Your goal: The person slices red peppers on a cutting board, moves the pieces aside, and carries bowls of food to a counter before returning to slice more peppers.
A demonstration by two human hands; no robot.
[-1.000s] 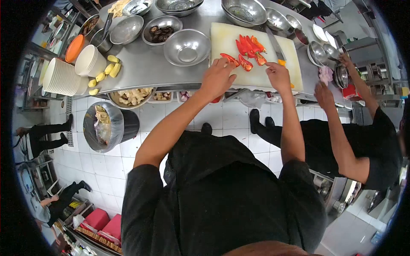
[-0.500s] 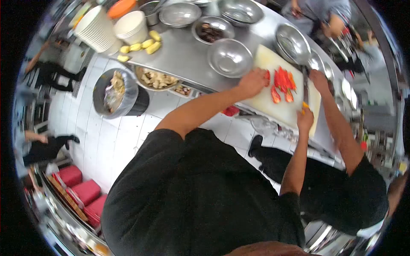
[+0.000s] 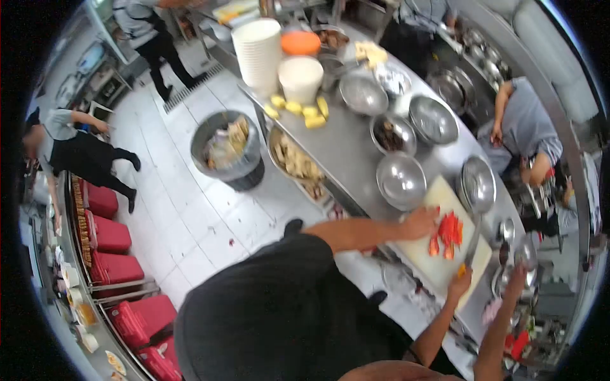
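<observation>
Red chilli pieces (image 3: 450, 230) are grouped on a pale cutting board (image 3: 426, 265) at the right of the steel table. My left hand (image 3: 422, 223) reaches to the board's left part, fingers pressed together beside the chillies; a bit of red shows at the fingertips. My right hand (image 3: 460, 283) is closed round the orange handle of a knife (image 3: 473, 244), whose blade lies along the board's right side, pointing away from me. An empty steel bowl (image 3: 401, 181) stands just beyond my left hand.
A co-worker's hand (image 3: 522, 278) is near bowls on the right. Yellow pieces (image 3: 315, 120) lie by white stacked tubs (image 3: 257, 57). A lined bin (image 3: 254, 174) stands on the floor; another person (image 3: 527, 120) is across the table.
The view has swung, so the table and board sit lower. The co-worker's hand has moved away from the board's right edge toward the bowls. My right hand still holds the knife.
</observation>
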